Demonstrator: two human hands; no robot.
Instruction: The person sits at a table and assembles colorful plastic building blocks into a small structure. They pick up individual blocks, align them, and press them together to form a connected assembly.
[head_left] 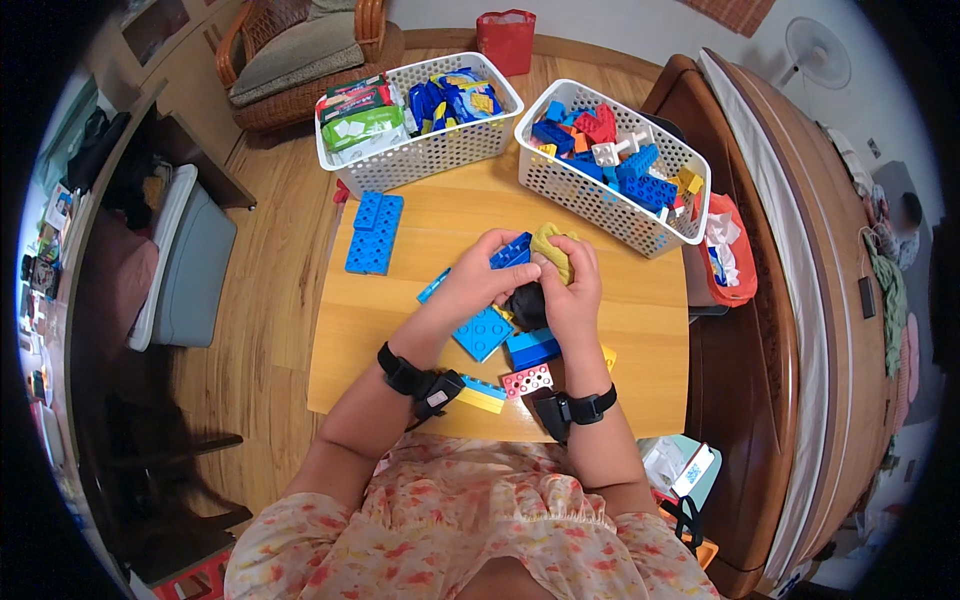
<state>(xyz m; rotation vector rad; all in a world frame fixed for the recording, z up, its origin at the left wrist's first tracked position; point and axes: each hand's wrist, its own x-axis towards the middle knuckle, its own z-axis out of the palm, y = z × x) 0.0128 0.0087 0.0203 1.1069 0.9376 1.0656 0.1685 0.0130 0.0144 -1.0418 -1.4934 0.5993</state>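
Over the middle of the table, my left hand [478,272] is closed on a dark blue toy building brick [513,250]. Right beside it, a bunched yellow-green cloth [552,248] is gripped in my right hand [575,287], and the fingertips of both hands meet between brick and cloth. A black object [527,305], partly covered by my hands, lies below them; its kind is unclear. Nearer to me are a light blue square brick [484,334], blue bricks [533,350], a red and white studded brick [527,381] and a yellow brick [480,400].
A long blue studded plate [374,245] lies at the table's left. Behind stand two white perforated baskets, one with colourful packets [430,150], the other full of bricks [600,205]. An orange-red bag [738,270] hangs right of the table, beside a wooden bed frame [745,400].
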